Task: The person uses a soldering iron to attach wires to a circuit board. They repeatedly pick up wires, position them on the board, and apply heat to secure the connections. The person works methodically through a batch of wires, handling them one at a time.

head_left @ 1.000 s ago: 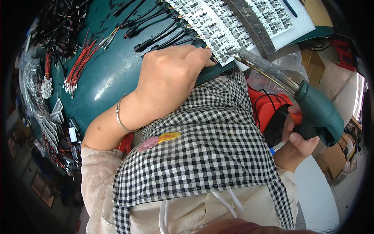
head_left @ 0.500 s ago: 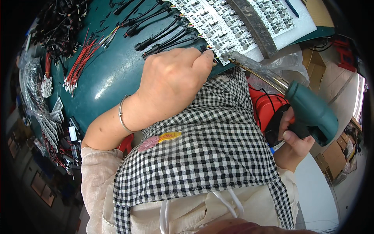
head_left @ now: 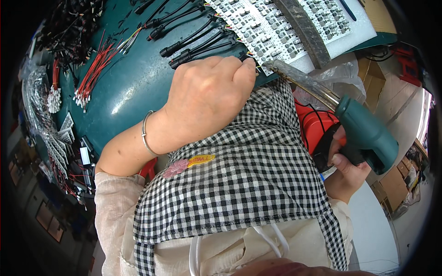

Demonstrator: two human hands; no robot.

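Observation:
My left hand, a bangle on its wrist, is closed at the near edge of the table, thumb and forefinger pinched together on a black cable by the corner of a white circuit board panel. The hand hides most of that cable. In my right hand is a green soldering gun, gripped by its handle. Its long metal tip reaches to the panel's near corner, close to my left fingertips. Several black connector cables run off the panel's left edge.
Across the panel lies a dark metal bar, with white foam underneath. Red wires and a heap of black cables occupy the left of the green table. Below the table's right edge are a red stool and a cardboard box.
Both hands keep their holds. The soldering gun and its tip have shifted very slightly left, and my left hand has moved slightly to the right.

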